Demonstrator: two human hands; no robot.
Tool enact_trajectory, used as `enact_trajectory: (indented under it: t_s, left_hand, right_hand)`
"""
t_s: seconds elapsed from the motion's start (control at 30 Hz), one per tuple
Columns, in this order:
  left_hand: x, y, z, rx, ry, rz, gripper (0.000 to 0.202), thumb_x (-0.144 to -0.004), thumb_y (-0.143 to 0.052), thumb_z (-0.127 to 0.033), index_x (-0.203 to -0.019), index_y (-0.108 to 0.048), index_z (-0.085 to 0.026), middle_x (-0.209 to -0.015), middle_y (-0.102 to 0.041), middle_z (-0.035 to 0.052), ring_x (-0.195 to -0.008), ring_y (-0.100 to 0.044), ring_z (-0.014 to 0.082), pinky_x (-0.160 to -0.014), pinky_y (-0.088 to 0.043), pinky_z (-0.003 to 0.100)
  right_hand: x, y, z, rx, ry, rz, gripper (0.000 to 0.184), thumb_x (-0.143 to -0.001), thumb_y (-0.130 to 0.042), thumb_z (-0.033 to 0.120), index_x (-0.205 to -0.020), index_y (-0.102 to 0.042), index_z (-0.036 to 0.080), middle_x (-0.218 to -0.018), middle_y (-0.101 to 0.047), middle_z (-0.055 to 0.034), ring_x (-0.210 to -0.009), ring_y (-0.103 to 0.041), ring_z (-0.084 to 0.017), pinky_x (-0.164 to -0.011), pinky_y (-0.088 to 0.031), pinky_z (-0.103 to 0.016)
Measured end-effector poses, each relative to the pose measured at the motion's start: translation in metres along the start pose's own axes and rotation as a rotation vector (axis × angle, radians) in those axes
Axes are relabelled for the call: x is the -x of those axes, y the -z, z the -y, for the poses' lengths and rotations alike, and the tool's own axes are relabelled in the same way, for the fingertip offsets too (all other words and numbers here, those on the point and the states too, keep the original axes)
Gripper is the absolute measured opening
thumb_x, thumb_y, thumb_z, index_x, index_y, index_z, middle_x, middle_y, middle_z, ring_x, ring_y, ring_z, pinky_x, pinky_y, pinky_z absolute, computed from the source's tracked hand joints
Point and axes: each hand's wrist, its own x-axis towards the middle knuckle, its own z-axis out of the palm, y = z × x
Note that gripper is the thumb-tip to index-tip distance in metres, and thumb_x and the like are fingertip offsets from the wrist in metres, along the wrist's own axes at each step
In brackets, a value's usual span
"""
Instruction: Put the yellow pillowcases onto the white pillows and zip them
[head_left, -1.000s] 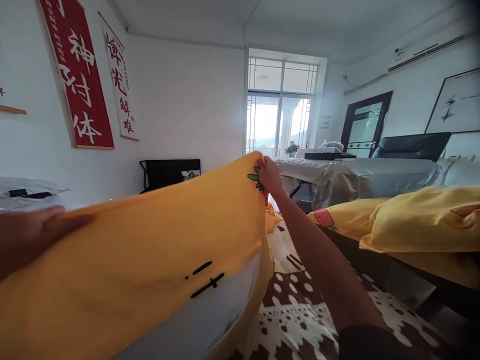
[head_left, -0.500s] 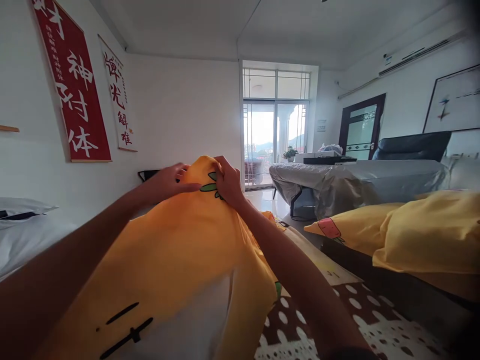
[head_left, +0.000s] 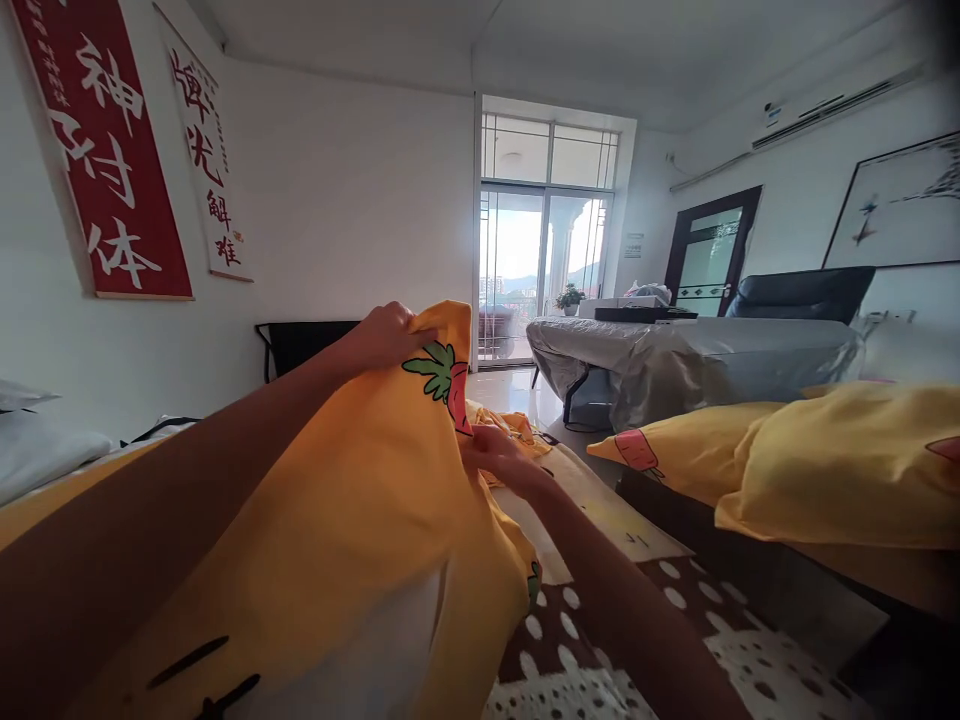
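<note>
A large yellow fabric cover (head_left: 352, 480), printed with a carrot and black line marks, rises in front of me and fills the lower middle. My left hand (head_left: 390, 335) grips its raised top edge near the carrot's green leaves, the fingers partly hidden by cloth. Lower down on the right side, my right hand (head_left: 502, 458) pinches the cover's edge just below the red carrot. More bunched yellow cloth lies behind my right hand. Underneath spreads a brown and cream spotted cloth (head_left: 555, 640).
Yellow carrot-print pillows (head_left: 825, 470) lie at the right on a dark surface. Beyond stands a plastic-covered table (head_left: 675, 360) with boxes and a black chair (head_left: 802, 295). White bundles (head_left: 45, 450) sit at the left. A glass door (head_left: 517, 270) is at the back.
My right hand has moved down from the top of the cover to its right edge. The top corner now stands up, showing the red carrot. The view has shifted slightly right.
</note>
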Motion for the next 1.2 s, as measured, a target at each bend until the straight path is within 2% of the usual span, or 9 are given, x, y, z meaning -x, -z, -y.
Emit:
enact_trajectory:
  t_s: [0.1, 0.2, 0.43, 0.57, 0.7, 0.8, 0.93, 1.07, 1.2]
  left_hand:
    - [-0.004, -0.021, -0.003, -0.078, -0.111, -0.084, 0.039, -0.076, -0.058, -0.043, -0.052, -0.039, -0.019, -0.048, -0.039, -0.0026, -0.046, -0.036, 0.0102, -0.048, -0.026, 0.026]
    - [-0.002, -0.029, -0.001, 0.016, -0.148, -0.091, 0.038, -0.081, -0.05, -0.047, -0.056, -0.042, -0.019, -0.05, -0.04, -0.0029, -0.047, -0.035, 0.0096, -0.048, -0.026, 0.025]
    - [0.008, -0.005, 0.01, 0.389, 0.061, 0.044, 0.041, -0.071, -0.061, -0.057, -0.067, -0.058, -0.016, -0.062, -0.062, 0.0016, -0.052, -0.055, 0.0147, -0.048, -0.04, 0.024]
    - [0.004, -0.006, 0.003, 0.285, 0.016, 0.069, 0.035, -0.07, -0.064, -0.05, -0.061, -0.057, -0.017, -0.054, -0.057, 0.0005, -0.05, -0.053, 0.0148, -0.046, -0.037, 0.024]
    - [-0.002, -0.022, -0.012, -0.018, -0.153, -0.108, 0.038, -0.077, -0.056, -0.038, -0.049, -0.039, -0.018, -0.045, -0.043, -0.0021, -0.047, -0.041, 0.0108, -0.048, -0.029, 0.024]
    - [0.002, -0.027, -0.008, 0.006, -0.175, -0.173, 0.036, -0.082, -0.047, -0.037, -0.053, -0.038, -0.018, -0.049, -0.044, -0.0026, -0.049, -0.039, 0.0099, -0.05, -0.028, 0.024]
    - [0.009, -0.016, 0.009, 0.151, -0.063, -0.033, 0.035, -0.076, -0.054, -0.048, -0.058, -0.049, -0.018, -0.049, -0.045, -0.0028, -0.047, -0.041, 0.0105, -0.046, -0.029, 0.023]
    - [0.006, -0.013, 0.0, 0.198, -0.07, -0.026, 0.037, -0.07, -0.061, -0.048, -0.055, -0.048, -0.017, -0.049, -0.044, -0.0026, -0.045, -0.04, 0.0093, -0.044, -0.028, 0.022]
    - [0.004, -0.018, -0.016, 0.189, -0.207, -0.078, 0.039, -0.069, -0.064, -0.046, -0.053, -0.045, -0.016, -0.049, -0.039, -0.0041, -0.047, -0.037, 0.0074, -0.045, -0.027, 0.02]
  right_hand:
    - [0.006, -0.019, -0.015, -0.098, -0.038, 0.074, 0.028, -0.06, -0.073, 0.035, -0.082, -0.069, 0.018, -0.067, -0.065, 0.0004, -0.064, -0.062, -0.018, -0.059, -0.048, -0.028]
    - [0.006, -0.026, -0.016, -0.081, -0.056, 0.037, 0.027, -0.059, -0.075, 0.034, -0.079, -0.068, 0.018, -0.065, -0.064, 0.0014, -0.061, -0.061, -0.017, -0.056, -0.048, -0.027]
    - [0.013, 0.012, -0.019, -0.12, -0.095, -0.006, 0.036, -0.059, -0.077, 0.044, -0.083, -0.068, 0.019, -0.08, -0.07, -0.0023, -0.069, -0.064, -0.019, -0.067, -0.052, -0.032]
    - [0.009, 0.001, -0.005, -0.153, -0.041, 0.063, 0.036, -0.063, -0.074, 0.043, -0.087, -0.067, 0.018, -0.082, -0.068, -0.0024, -0.076, -0.063, -0.02, -0.075, -0.05, -0.033]
    - [-0.005, -0.034, 0.006, 0.027, 0.098, -0.189, 0.03, -0.071, -0.062, 0.046, -0.083, -0.061, 0.018, -0.076, -0.065, -0.0013, -0.075, -0.057, -0.018, -0.067, -0.047, -0.029]
    - [-0.014, -0.038, 0.0, 0.263, 0.288, -0.379, 0.026, -0.075, -0.056, 0.043, -0.081, -0.058, 0.018, -0.079, -0.064, -0.002, -0.075, -0.052, -0.017, -0.066, -0.043, -0.028]
    - [-0.015, -0.016, -0.009, 0.365, 0.236, -0.305, 0.033, -0.074, -0.056, 0.048, -0.062, -0.051, 0.018, -0.061, -0.055, 0.0007, -0.062, -0.046, -0.014, -0.057, -0.037, -0.026]
    - [-0.016, -0.015, 0.008, 0.071, 0.107, -0.187, 0.034, -0.069, -0.063, 0.051, -0.076, -0.056, 0.019, -0.068, -0.058, 0.0008, -0.063, -0.051, -0.014, -0.058, -0.04, -0.026]
    - [-0.025, -0.036, 0.031, 0.231, 0.316, -0.485, 0.03, -0.078, -0.053, 0.049, -0.07, -0.049, 0.02, -0.063, -0.053, 0.0018, -0.059, -0.046, -0.012, -0.057, -0.038, -0.025]
